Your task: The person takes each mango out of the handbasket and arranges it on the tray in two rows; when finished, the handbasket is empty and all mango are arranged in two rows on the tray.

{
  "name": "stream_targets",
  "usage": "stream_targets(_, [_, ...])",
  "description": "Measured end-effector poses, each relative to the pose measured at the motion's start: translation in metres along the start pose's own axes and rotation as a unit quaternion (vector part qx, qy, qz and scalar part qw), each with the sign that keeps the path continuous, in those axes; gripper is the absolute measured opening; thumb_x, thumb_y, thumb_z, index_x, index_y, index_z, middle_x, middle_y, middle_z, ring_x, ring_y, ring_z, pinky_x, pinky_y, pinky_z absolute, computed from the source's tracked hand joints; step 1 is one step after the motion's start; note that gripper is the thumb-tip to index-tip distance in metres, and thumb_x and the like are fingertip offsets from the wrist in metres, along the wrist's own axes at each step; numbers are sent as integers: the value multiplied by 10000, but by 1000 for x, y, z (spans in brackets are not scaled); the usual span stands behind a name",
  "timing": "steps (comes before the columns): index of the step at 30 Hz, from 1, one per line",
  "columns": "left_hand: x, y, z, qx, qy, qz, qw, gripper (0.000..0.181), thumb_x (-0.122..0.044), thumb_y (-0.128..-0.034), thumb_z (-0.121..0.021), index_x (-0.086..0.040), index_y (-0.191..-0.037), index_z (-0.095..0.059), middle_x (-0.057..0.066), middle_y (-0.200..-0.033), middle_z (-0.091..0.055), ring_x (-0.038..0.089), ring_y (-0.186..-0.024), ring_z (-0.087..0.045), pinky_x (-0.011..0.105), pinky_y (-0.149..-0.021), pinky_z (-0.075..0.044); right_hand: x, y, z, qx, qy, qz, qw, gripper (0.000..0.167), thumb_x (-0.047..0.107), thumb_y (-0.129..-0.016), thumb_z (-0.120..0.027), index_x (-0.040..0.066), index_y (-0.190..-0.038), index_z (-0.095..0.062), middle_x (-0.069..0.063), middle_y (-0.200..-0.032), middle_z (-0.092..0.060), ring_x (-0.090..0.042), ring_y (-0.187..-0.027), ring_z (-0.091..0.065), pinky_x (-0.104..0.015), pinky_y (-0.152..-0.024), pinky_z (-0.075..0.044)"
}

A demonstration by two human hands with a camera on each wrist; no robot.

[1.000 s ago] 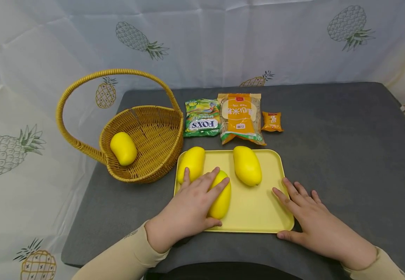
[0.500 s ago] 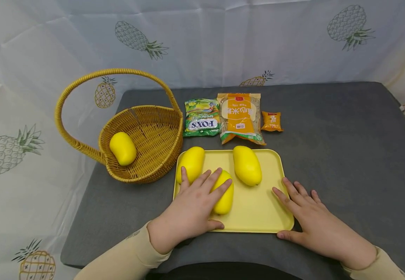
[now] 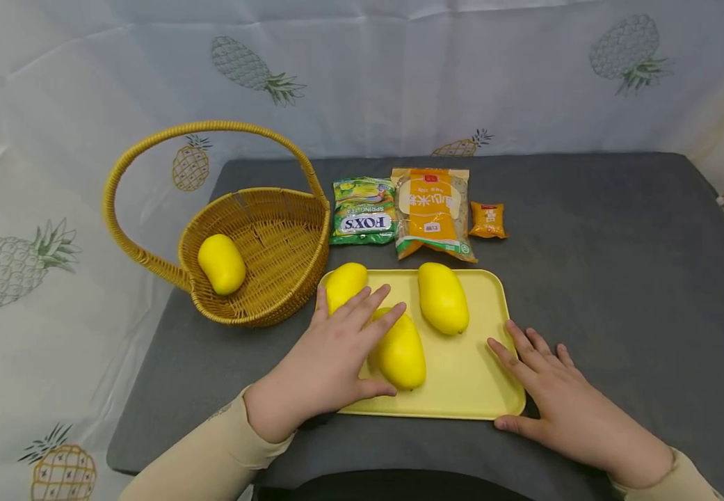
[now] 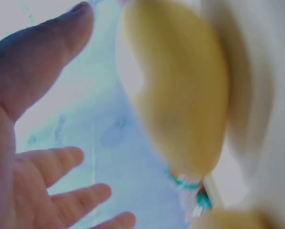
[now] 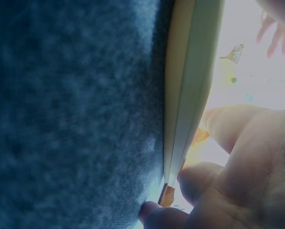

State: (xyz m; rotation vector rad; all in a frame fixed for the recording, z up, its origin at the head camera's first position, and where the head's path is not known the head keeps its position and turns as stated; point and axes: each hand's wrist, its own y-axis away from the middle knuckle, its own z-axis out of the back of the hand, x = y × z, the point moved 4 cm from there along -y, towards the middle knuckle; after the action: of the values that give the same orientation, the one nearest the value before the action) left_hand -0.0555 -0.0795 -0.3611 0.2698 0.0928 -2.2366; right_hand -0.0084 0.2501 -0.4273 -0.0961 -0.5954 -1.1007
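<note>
On a pale yellow tray [image 3: 462, 390] lie several yellow mangoes. My left hand [image 3: 330, 358] hovers over the tray's left part, fingers spread; in the left wrist view its fingers are apart from the front mango [image 3: 402, 353], whose upper end is partly covered in the head view. Another mango [image 3: 346, 282] shows behind those fingertips, and a third mango [image 3: 443, 299] lies near the tray's far edge. With fingers extended, my right hand [image 3: 558, 396] rests at the tray's right rim. A wicker basket [image 3: 286, 285] at the left holds one mango [image 3: 221, 264].
Behind the tray, a green candy bag [image 3: 364, 209], a larger orange-and-clear packet [image 3: 433, 216] and a small orange packet [image 3: 487, 220] lie in a row. The basket's tall handle [image 3: 211, 127] arches above it. All stand on a grey table [image 3: 618, 278] against a pineapple-print cloth.
The front mango has shifted right on the tray and turned slightly. My left hand has drawn back to the left, off that mango. The right hand stays in place.
</note>
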Motion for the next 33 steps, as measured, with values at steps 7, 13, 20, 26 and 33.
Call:
stream_targets(7, [36,3,47,-517,17,413,9978,1175,-633,-815,-937,-212,-1749,-361,102,-1837,-262,388,-1674,-315,876,-1243,-143,-1,1,-1,-53,16,22,10000,1086,649,-893,-842,255,-1761,-322,-166,-1859,-118,-572,-1655,-194,-862,-1232,-145])
stream_targets(13, [77,10,86,-666,187,1299,9891,1184,-486,-851,-966,-190,-1772,-284,105,-1856,-190,438,-1684,-258,812,-1298,-105,-1,1,-1,-72,-28,44,10000,1080,654,-893,-837,261,-1760,-327,-154,-1861,-118,-573,-1655,-195,-863,-1230,-150])
stream_targets(20, [113,13,110,-747,388,1963,9769,1198,-518,-893,-920,-247,-1794,-178,56,-1874,-85,494,-1667,-252,764,-1281,-264,-1,2,-1,-61,-25,1,10000,1083,653,-891,-840,269,-1761,-321,-147,-1863,-111,-570,-1657,-192,-860,-1233,-147])
stream_targets(26, [152,13,110,-422,544,2713,9600,1183,-610,-956,-816,-276,-1795,-52,66,-1871,51,557,-1660,-189,798,-1255,-255,-2,1,-1,14,-84,-37,10000,1088,664,-889,-833,271,-1762,-318,-146,-1864,-107,-581,-1652,-193,-867,-1225,-146])
stream_targets(33, [183,20,96,346,770,3306,9400,1182,-684,-1008,-694,-142,-1786,12,274,-1832,81,626,-1635,-128,807,-1254,-233,-1,1,0,-23,-32,9,10000,1083,651,-888,-842,264,-1760,-328,-154,-1861,-119,-581,-1650,-200,-864,-1222,-164])
